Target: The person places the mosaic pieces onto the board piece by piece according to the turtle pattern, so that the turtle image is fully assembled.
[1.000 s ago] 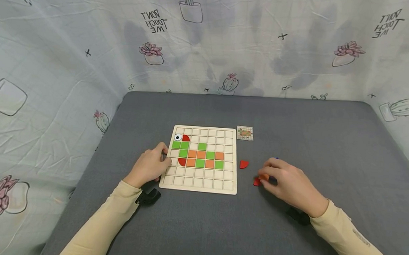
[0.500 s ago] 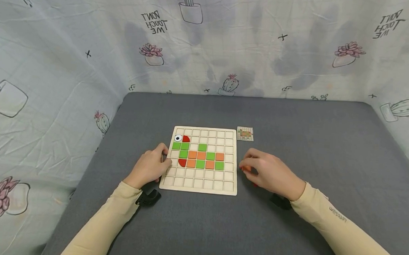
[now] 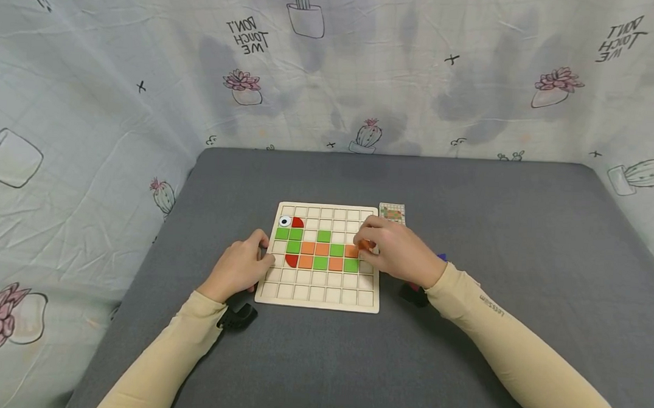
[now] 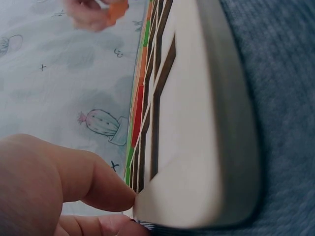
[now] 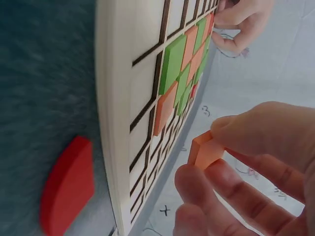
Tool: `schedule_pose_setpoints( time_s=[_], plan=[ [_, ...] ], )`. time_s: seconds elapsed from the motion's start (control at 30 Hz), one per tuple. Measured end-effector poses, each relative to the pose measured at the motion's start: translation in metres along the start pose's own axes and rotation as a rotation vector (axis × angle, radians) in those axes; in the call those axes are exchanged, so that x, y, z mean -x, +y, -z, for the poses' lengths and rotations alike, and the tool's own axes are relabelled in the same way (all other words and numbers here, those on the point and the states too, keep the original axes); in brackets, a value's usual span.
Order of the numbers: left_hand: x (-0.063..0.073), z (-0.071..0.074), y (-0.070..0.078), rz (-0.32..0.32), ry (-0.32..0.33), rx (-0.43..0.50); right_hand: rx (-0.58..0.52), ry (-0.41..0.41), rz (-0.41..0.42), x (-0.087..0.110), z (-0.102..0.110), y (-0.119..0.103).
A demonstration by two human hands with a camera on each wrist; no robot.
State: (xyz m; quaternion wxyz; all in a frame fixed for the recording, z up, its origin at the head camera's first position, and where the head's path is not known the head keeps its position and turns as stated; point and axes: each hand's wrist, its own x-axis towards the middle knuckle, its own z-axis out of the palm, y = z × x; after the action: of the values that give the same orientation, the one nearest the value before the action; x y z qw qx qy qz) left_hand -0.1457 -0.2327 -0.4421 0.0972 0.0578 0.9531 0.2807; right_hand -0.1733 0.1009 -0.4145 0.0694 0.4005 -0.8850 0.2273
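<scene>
The wooden grid board (image 3: pixel 317 296) lies on the grey table. Its slots hold green and orange square tiles, two red quarter-round tiles (image 3: pixel 291 261) and a white eye tile (image 3: pixel 285 221). My left hand (image 3: pixel 235 264) holds the board's left edge, thumb and index fingertip right at the rim. Over the right part of the board, my right hand (image 3: pixel 398 250) pinches an orange tile (image 5: pixel 205 150) between thumb and fingers. In the right wrist view that tile is tilted and clear of the grid. A green tile (image 3: pixel 324 236) sits alone in an upper row.
A small printed pattern card (image 3: pixel 393 212) lies by the board's upper right corner, partly behind my right hand. A loose red quarter-round tile (image 5: pixel 69 184) rests beside the board. A blue piece (image 3: pixel 442 256) shows past my right wrist. Patterned cloth (image 3: pixel 333 70) hangs behind the table.
My right hand has moved left from the loose pieces to over the board, carrying the orange tile. The left hand has stayed at the board's edge.
</scene>
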Motion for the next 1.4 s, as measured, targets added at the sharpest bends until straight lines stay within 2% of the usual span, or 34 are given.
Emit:
schedule_pose_setpoints(
  time_s=[0.23, 0.43, 1.03, 1.4],
  plan=[
    [0.0, 0.0, 0.001, 0.0, 0.001, 0.005, -0.031, -0.044, -0.03, -0.028, -0.011, 0.003],
    [0.0, -0.001, 0.001, 0.002, 0.0, 0.0, -0.01, -0.077, -0.035, -0.043, -0.019, 0.005],
    [0.001, 0.001, 0.001, -0.003, 0.0, -0.004, -0.04, -0.151, -0.023, -0.059, -0.028, 0.004],
    [-0.001, -0.001, 0.0, -0.001, 0.003, -0.008, -0.023, -0.143, -0.042, -0.057, -0.03, 0.006]
  ],
)
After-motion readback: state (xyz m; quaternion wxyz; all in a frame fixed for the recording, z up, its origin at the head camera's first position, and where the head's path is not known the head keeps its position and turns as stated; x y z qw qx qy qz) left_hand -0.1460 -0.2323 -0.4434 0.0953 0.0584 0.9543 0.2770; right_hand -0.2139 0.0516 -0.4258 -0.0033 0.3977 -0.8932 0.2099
